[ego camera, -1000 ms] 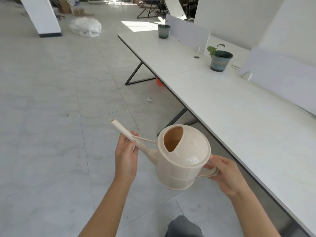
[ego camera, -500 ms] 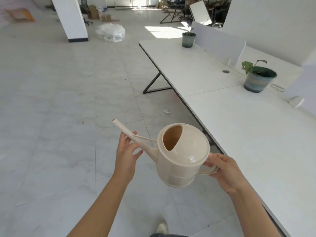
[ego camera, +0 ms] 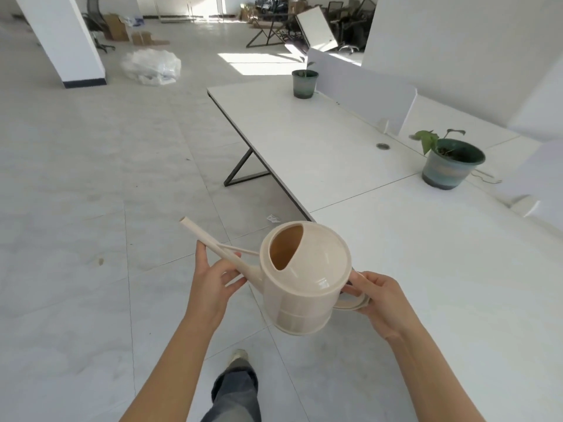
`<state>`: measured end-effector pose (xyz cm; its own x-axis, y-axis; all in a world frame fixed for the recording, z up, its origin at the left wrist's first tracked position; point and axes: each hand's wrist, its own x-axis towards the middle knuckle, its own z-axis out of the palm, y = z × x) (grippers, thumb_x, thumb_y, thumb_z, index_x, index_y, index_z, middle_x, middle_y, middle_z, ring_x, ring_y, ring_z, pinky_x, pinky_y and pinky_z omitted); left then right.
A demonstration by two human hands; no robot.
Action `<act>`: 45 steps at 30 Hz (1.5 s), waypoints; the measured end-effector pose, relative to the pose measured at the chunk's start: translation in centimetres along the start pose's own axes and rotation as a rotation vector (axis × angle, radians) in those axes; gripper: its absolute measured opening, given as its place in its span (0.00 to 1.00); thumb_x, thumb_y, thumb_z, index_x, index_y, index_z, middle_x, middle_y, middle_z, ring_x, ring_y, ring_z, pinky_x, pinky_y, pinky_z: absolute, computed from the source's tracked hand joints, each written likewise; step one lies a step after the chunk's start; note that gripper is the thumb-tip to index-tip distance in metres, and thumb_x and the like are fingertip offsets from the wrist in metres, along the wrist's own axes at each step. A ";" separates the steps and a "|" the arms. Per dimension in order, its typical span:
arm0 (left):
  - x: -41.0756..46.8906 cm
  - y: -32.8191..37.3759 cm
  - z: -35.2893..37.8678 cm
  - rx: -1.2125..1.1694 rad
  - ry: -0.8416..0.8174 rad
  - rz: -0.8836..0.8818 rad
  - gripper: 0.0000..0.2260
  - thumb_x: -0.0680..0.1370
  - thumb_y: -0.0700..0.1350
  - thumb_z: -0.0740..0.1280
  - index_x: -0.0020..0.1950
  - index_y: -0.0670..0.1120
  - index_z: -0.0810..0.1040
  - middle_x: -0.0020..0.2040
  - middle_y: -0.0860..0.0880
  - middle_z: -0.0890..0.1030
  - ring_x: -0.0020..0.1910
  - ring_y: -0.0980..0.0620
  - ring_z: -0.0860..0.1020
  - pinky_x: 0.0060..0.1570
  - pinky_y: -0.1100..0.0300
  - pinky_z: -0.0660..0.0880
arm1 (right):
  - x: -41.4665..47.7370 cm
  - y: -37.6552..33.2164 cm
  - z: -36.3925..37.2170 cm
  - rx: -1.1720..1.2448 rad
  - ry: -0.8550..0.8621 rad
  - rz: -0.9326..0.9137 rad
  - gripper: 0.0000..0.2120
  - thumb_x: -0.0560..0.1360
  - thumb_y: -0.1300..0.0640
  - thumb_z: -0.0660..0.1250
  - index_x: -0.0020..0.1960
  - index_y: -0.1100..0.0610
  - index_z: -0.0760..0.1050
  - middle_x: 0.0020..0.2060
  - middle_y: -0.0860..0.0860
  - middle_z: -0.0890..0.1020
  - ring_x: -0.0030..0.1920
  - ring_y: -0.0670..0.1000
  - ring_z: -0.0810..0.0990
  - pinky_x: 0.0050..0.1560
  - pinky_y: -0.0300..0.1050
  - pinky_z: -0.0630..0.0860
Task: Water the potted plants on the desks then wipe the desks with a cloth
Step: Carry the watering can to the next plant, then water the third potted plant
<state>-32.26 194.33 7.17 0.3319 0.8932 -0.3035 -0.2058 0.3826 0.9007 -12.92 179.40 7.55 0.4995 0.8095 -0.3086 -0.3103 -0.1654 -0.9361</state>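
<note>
Two hands carry a cream watering can above the floor, just off the near edge of the white bench. The left hand curls its fingers and thumb round the lower part of the long spout, which points up and away to the left. The right hand grips the loop handle at the can's back. The can sits nearly level, its filling opening turned up toward the camera; whether it holds water cannot be told. Farther along the bench, to the right, a green-rimmed pot with a small leafy plant stands near a white divider panel. A second, darker pot stands at the bench's far end, just beside that panel. On the tiled floor a heap of clear plastic wrap lies near a white pillar. One trouser leg and shoe show below the can.
</note>
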 end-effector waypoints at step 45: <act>32.6 -2.5 38.5 0.345 -0.979 -0.366 0.15 0.77 0.42 0.59 0.63 0.53 0.69 0.49 0.46 0.72 0.45 0.48 0.75 0.41 0.55 0.75 | 19.8 -10.2 -8.5 0.343 1.105 -0.023 0.17 0.75 0.54 0.60 0.33 0.56 0.82 0.34 0.45 0.86 0.51 0.50 0.80 0.45 0.50 0.74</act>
<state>14.49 213.37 6.98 0.9380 0.1072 -0.3297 0.2717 0.3632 0.8912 7.03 192.35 9.59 0.8903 -0.1520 -0.4293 -0.4102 0.1415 -0.9009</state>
